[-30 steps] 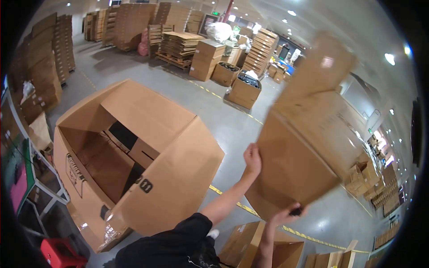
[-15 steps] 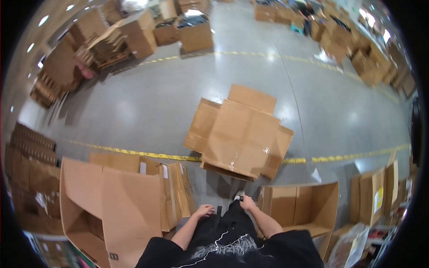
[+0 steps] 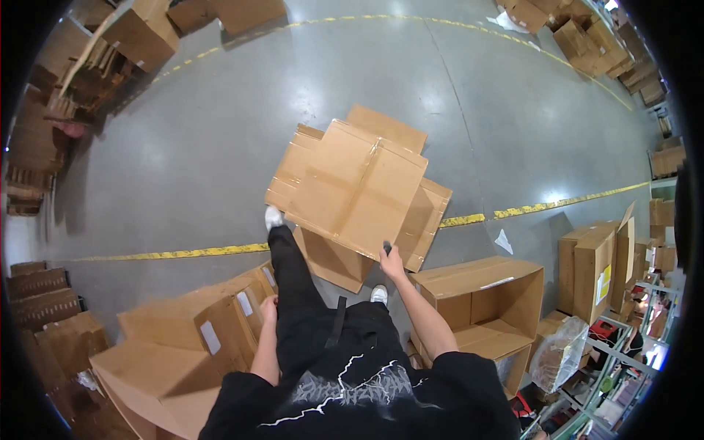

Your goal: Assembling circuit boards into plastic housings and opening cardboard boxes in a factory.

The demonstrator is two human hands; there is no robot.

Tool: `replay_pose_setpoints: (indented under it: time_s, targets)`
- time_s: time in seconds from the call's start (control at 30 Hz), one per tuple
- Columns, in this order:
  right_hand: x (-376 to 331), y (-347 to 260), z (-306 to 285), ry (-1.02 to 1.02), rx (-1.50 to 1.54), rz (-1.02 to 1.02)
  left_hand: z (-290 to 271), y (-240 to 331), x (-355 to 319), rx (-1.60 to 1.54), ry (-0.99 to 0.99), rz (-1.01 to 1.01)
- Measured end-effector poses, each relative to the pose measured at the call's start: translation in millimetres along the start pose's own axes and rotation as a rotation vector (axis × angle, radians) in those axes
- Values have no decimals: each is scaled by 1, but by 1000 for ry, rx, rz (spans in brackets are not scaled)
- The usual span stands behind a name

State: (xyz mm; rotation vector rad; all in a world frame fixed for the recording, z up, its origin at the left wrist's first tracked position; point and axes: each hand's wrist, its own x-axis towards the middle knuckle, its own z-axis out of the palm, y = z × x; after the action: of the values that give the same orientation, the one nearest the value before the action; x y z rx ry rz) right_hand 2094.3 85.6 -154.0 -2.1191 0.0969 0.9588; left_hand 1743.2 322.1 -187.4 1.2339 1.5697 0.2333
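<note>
A cardboard box [image 3: 359,183] lies on the floor in front of me, its flaps spread outward on several sides and clear tape along its top seam. My right hand [image 3: 393,262] is closed around a small dark object [image 3: 387,247], which looks like a cutter handle, over the box's near right edge. Its blade, if any, cannot be made out. My left hand [image 3: 269,309] hangs beside my left thigh, nearest to the upright cartons; its fingers are mostly hidden. My left shoe [image 3: 273,218] is planted at the box's left near corner.
An open carton [image 3: 480,301] stands to my right, with plastic wrap [image 3: 559,353] behind it. Several cartons [image 3: 198,323] crowd my left. Yellow floor tape [image 3: 191,253] runs across under the box, and a paper scrap [image 3: 504,241] lies near it.
I have stepped forward, my left foot now beside the box. My right hand has reached out over the box's near edge with the dark object. My left hand has dropped beside my thigh.
</note>
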Motion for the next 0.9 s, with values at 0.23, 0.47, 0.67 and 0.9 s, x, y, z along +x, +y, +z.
replay_pose_setpoints:
  time_s: [0.23,0.47,0.67,0.9]
  targets:
    - [170,-98,57,345,146,169,41,155,202,556,-115,373]
    - [309,-127,108,372,-121,479,61,343,358,159,-547,-171]
    - [447,-140,53,574,-263,377,67,332,426,294,-507,-327]
    - [521,-123,20,589,-487,472,80,286,438,430,-327,-271]
